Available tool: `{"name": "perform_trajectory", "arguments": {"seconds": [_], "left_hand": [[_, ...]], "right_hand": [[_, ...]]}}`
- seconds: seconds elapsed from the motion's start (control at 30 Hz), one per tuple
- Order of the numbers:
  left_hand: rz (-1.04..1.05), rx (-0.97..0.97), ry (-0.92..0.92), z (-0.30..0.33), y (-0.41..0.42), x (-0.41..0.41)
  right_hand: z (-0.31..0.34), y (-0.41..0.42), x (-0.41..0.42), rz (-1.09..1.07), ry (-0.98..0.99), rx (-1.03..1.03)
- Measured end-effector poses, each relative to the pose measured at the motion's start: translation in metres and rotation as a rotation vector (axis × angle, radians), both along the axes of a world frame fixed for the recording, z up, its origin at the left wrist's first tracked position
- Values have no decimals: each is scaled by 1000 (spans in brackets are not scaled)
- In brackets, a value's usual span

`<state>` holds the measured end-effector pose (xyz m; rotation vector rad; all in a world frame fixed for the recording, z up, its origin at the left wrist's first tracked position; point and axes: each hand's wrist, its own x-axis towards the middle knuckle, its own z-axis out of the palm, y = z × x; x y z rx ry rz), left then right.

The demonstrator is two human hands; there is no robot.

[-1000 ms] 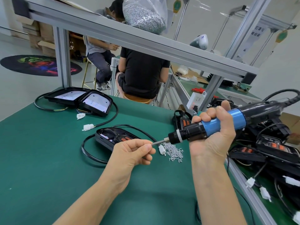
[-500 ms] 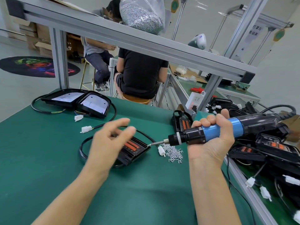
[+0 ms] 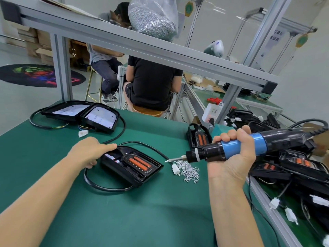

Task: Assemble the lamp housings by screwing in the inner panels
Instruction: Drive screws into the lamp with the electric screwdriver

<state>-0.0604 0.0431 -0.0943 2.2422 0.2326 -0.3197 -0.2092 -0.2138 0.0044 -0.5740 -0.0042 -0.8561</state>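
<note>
Resting on the green bench mat (image 3: 124, 211), the left hand (image 3: 89, 151) grips the far-left corner of a black lamp housing (image 3: 131, 164), thumb along its top edge, fingertips hidden beneath. Inner panel (image 3: 138, 162) with orange strips seated inside. Right hand (image 3: 235, 154) wrapped round a blue-banded electric screwdriver (image 3: 249, 145), held level, bit pointing left, clear of the housing. Loose screws (image 3: 188, 171) heaped between them. Open mat nearside; aluminium bench rail (image 3: 270, 209) to the right. Piled housings (image 3: 293, 166) beyond it, partly cut off.
</note>
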Motion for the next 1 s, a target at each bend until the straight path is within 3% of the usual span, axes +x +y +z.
{"name": "perform_trajectory", "arguments": {"seconds": [0.07,0.3,0.4,0.83,1.0], "left_hand": [[-6,-78,79,-1,-7,-5],[114,-732,200,-11,-16,-12],[100,-894,237,-16,-17,-19],[76,-1153,152,-8,-33,-48],[40,-1138,80,-12,-42,-55]], "right_hand": [[0,0,2,-8,1,6],[-2,1,6,-13,11,-6],[-4,2,7,-10,12,-14],[-6,27,31,42,3,-117],[-13,40,47,-1,33,-173]]}}
